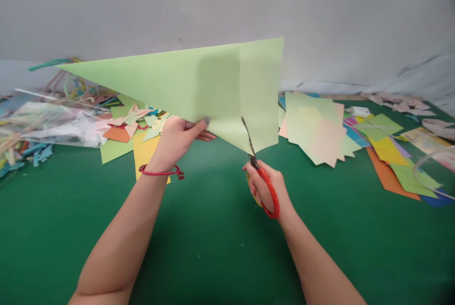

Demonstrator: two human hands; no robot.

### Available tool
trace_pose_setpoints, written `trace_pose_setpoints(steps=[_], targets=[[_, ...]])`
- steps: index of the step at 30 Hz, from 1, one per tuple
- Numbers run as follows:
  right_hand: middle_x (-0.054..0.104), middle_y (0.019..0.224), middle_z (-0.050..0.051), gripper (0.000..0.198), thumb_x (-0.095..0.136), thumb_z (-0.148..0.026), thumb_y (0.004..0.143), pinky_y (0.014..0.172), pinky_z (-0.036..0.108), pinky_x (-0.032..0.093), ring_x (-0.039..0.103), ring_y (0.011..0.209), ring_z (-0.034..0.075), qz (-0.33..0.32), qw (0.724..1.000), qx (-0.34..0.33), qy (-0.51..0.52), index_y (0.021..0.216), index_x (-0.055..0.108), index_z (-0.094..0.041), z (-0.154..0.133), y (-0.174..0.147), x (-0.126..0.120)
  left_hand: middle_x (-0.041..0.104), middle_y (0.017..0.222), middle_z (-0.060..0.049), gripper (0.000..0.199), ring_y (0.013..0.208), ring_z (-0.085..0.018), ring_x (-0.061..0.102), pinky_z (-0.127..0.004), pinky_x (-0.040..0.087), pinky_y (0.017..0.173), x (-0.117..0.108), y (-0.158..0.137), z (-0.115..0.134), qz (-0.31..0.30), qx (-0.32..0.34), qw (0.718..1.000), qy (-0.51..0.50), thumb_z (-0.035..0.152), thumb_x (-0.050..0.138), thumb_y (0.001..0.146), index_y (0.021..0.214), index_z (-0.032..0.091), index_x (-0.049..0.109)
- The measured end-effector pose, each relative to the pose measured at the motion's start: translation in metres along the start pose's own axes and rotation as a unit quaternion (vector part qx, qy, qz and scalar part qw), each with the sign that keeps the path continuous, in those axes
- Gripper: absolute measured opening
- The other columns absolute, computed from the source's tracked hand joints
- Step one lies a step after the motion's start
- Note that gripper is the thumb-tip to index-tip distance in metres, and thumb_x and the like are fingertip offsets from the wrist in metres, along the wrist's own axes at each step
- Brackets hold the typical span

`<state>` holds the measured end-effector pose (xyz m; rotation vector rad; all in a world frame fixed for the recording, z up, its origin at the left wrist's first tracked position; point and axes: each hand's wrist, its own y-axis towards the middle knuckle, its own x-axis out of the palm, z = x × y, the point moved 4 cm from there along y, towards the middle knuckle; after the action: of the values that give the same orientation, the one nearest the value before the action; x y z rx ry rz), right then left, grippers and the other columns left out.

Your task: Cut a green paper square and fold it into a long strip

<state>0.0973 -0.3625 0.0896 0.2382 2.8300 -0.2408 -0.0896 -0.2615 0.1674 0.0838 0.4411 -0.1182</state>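
A large light green sheet of paper (pixel 159 77), folded to a long point on the left, is held up above the table. My left hand (pixel 185 136) pinches its lower edge between thumb and fingers. In my right hand (pixel 266 184) is a pair of scissors (pixel 270 196) with red and yellow handles. One dark blade lies in front of the paper at its lower right, along the line where the folded layer ends; the other blade is hidden behind the sheet. The fingertips of my right hand are partly covered by the handles.
On the green table (pixel 209 248), cut paper pieces (pixel 138 120) and a clear plastic bag (pixel 67 124) lie at left. Pale green and pink sheets (pixel 313 127) are stacked right of centre. Coloured papers (pixel 394 153) spread farther right. A grey-white wall (pixel 320 15) stands behind.
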Motion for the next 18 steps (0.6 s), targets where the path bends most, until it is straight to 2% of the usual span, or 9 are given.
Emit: trace_pose_setpoints(steps=[7,11,18], targets=[[0.045,0.045,-0.007,0.038,0.054,-0.057,0.078,0.037,0.019,0.036,0.038,0.034,0.006,-0.030,1.000,0.002,-0.001,0.082,0.056,-0.020,0.006,0.006,-0.002,0.071,0.059,-0.001,0.033,0.064,-0.015,0.069,-0.022,0.053,0.074,-0.001,0.001,-0.001,-0.006,0.006,1.000,0.021,0.040,0.056,0.080,0.059,0.020,0.072],[0.048,0.049,-0.006,0.035,0.054,-0.054,0.079,0.037,0.019,0.035,0.038,0.035,0.006,-0.032,0.999,-0.020,0.011,0.085,0.057,-0.020,0.011,0.009,0.000,0.071,0.059,-0.001,0.033,0.064,-0.015,0.069,-0.022,0.053,0.075,-0.002,0.001,-0.001,-0.008,0.010,1.000,0.022,0.040,0.056,0.081,0.060,0.019,0.072],[0.063,0.067,-0.001,0.037,0.048,-0.054,0.082,0.032,0.020,0.031,0.033,0.033,0.005,-0.081,0.992,-0.025,0.098,0.095,0.052,-0.020,0.022,0.011,0.007,0.071,0.062,-0.002,0.032,0.064,-0.016,0.069,-0.024,0.053,0.075,-0.003,0.002,-0.001,-0.003,0.012,1.000,0.010,0.038,0.056,0.081,0.060,0.018,0.071]])
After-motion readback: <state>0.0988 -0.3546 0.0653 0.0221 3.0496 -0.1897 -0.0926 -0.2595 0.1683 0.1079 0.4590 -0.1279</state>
